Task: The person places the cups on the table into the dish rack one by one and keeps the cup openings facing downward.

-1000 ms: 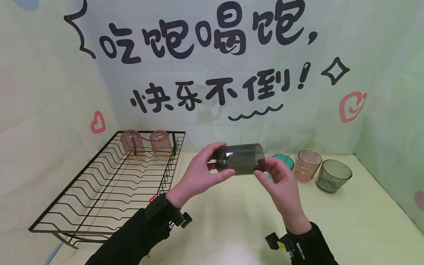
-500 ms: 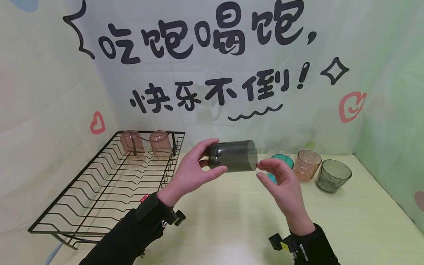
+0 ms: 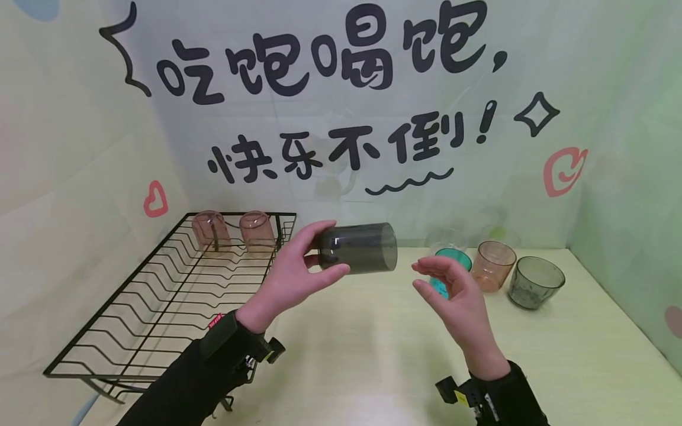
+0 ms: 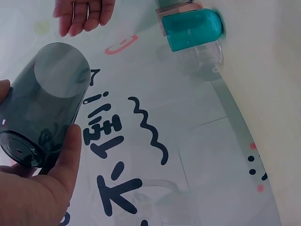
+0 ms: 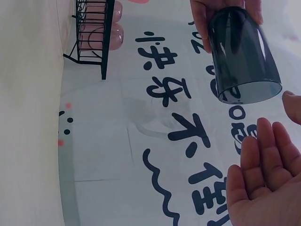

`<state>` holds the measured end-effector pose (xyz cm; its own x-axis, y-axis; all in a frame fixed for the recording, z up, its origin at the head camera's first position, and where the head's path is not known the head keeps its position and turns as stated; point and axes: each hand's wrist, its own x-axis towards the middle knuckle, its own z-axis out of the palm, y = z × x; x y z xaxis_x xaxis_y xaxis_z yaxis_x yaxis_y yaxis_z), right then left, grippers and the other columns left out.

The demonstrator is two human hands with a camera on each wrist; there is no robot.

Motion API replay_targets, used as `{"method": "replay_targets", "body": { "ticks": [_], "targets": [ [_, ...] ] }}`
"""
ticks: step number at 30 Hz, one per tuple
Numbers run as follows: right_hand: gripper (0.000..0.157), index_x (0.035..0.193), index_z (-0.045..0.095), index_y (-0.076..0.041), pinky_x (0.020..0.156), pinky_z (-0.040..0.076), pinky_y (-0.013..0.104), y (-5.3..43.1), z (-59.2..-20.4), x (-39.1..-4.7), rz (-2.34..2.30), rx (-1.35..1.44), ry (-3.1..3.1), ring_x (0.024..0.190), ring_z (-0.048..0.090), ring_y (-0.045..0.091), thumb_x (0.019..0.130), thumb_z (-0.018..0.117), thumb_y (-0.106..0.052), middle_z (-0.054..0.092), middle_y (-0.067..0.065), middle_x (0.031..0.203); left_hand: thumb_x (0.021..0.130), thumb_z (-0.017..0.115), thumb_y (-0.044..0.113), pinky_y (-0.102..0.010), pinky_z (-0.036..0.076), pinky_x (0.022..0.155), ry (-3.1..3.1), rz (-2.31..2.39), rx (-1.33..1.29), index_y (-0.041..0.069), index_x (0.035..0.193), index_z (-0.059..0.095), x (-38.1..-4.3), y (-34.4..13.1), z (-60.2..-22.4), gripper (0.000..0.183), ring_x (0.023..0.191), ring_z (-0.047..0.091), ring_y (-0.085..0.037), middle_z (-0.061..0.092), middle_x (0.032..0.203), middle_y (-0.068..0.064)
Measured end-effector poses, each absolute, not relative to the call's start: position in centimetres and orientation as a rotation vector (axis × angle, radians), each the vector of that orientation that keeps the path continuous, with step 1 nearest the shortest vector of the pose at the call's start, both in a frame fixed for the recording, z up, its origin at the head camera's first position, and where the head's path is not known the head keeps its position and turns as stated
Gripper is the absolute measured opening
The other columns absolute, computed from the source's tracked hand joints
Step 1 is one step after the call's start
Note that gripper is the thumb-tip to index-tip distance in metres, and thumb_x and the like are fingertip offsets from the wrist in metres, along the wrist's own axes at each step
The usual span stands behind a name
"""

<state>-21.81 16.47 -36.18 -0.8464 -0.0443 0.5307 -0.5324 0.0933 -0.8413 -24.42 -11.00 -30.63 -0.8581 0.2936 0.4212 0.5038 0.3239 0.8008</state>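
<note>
A smoky grey glass cup (image 3: 359,248) lies sideways in the air above the table, its open mouth toward the right. My left hand (image 3: 290,275) grips it round the base end, thumb below and fingers above and behind; the left wrist view shows the thick bottom of the cup (image 4: 35,108) near the palm. Apart from the cup's mouth, my right hand (image 3: 453,307) hovers with relaxed, slightly bent fingers and holds nothing. Behind that hand stands a teal cup (image 3: 453,255), partly hidden by it.
At the left is a black wire dish rack (image 3: 160,296) with two pink cups (image 3: 258,231) upside down at its far end. An orange-pink cup (image 3: 492,266) and a grey-green cup (image 3: 535,283) stand at the back right of the pale table (image 3: 373,367). A printed cloth hangs behind.
The right hand has let go of the cup's mouth end. My left hand has carried the grey cup leftward and slightly up, widening the gap; the right hand has stayed nearly in place.
</note>
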Motion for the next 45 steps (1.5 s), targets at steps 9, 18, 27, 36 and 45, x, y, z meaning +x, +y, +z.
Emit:
{"method": "replay_targets", "body": {
  "ticks": [9,18,27,36,45],
  "targets": [
    [0.031,0.119,0.062,0.001,0.095,0.045,0.019,16.8,-36.4,-21.7,1.746,0.576,-2.097,0.110,0.058,0.014,0.089,0.070,0.003,0.063,0.011,0.117,0.081,0.083,0.012,-0.030,0.054,0.091,-2.382,-1.546,-0.684,0.009,0.142,0.048,-24.4,-12.2,-30.2,0.070,0.109,0.057,-0.024,0.056,0.126,-0.009],
    [0.037,0.125,0.064,-0.010,0.100,0.040,0.025,17.2,-36.7,-21.8,1.615,0.607,-2.257,0.118,0.053,0.014,0.089,0.073,-0.007,0.062,0.002,0.125,0.082,0.081,0.014,-0.034,0.053,0.093,-2.404,-1.516,-0.622,0.008,0.144,0.046,-24.3,-13.1,-30.0,0.071,0.111,0.056,-0.026,0.054,0.130,-0.012],
    [0.039,0.127,0.064,-0.012,0.102,0.040,0.042,17.2,-36.9,-21.9,1.544,0.621,-2.333,0.120,0.053,0.021,0.089,0.074,-0.010,0.063,0.003,0.127,0.082,0.082,0.017,-0.038,0.053,0.092,-2.431,-1.475,-0.536,0.011,0.145,0.046,-24.4,-14.4,-29.9,0.073,0.109,0.057,-0.025,0.053,0.131,-0.010],
    [0.039,0.125,0.065,-0.012,0.102,0.039,0.029,17.3,-37.2,-21.9,1.509,0.645,-2.332,0.119,0.053,0.015,0.088,0.075,-0.009,0.065,0.002,0.125,0.084,0.080,0.020,-0.044,0.053,0.092,-2.484,-1.414,-0.422,0.009,0.145,0.045,-24.8,-16.0,-29.7,0.071,0.112,0.055,-0.029,0.051,0.133,-0.012],
    [0.041,0.125,0.065,-0.008,0.101,0.037,0.025,17.5,-37.8,-22.0,1.482,0.635,-2.349,0.118,0.053,0.017,0.086,0.077,-0.007,0.065,0.004,0.125,0.085,0.080,0.023,-0.044,0.054,0.088,-2.507,-1.388,-0.339,0.010,0.148,0.043,-25.0,-17.0,-29.7,0.074,0.111,0.056,-0.032,0.048,0.136,-0.015]
  ]
}}
